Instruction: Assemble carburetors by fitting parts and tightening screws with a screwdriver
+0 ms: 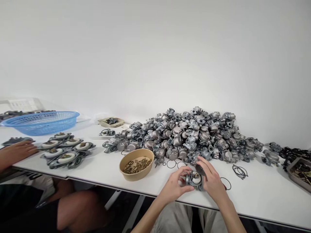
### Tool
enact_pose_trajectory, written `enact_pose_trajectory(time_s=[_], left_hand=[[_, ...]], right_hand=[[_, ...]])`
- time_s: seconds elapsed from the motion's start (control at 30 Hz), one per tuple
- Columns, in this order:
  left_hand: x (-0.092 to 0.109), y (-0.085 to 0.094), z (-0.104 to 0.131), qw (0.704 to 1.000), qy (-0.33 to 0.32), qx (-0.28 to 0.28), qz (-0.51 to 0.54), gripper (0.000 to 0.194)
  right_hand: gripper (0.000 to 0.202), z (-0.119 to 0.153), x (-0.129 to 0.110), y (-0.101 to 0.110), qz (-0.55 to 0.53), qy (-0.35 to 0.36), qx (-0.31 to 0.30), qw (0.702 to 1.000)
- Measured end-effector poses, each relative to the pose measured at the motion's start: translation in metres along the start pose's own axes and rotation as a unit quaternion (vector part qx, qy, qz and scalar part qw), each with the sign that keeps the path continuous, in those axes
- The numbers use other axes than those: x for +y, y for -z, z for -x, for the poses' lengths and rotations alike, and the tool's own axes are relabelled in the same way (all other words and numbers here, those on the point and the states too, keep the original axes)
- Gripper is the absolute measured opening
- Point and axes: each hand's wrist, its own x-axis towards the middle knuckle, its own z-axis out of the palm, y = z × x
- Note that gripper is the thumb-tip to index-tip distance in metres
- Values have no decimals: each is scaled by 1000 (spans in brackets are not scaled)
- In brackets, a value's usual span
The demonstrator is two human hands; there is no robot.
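Near the table's front edge, my left hand grips a grey metal carburetor from its left side, thumb and fingers curled round it. The carburetor is open on top and shows a white ring-shaped float with a brass part in the middle. On its right, my right hand holds a dark round cup tilted beside the open body. Behind both hands rises a large pile of grey carburetors. A tan bowl of small brass parts stands to the left.
Thin black rings lie right of my hands, near a brown tray and black parts. At left are open carburetors with white floats, a blue basket and another person's hand. A small tray stands behind.
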Motion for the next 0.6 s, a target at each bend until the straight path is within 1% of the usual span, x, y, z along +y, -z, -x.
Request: enact_pose_trajectory(time_s=[0.07, 0.17, 0.23, 0.33, 0.4, 0.5, 0.6], left_hand=[[-1, -1, 0, 1000, -3, 1, -7, 58], [-2, -1, 0, 1000, -12, -1, -18, 53], [-2, -1, 0, 1000, -15, 0, -22, 51], [-1, -1, 1, 1000, -17, 4, -26, 51], [-1, -1, 2, 999, -15, 8, -29, 49], [2, 0, 3, 999, -13, 7, -31, 46], [5, 0, 4, 999, -15, 5, -34, 45]], right_hand=[[71, 2, -1, 1, -6, -2, 0, 1000], [76, 7, -4, 2, -34, -25, 2, 999], [71, 11, -5, 3, -52, -40, 14, 998], [59, 16, -4, 1, -59, -63, 54, 995], [54, 20, -3, -1, -64, -75, 73, 992], [52, 24, -2, -6, -95, -86, 83, 988], [48, 27, -1, -10, -140, -115, 93, 979]])
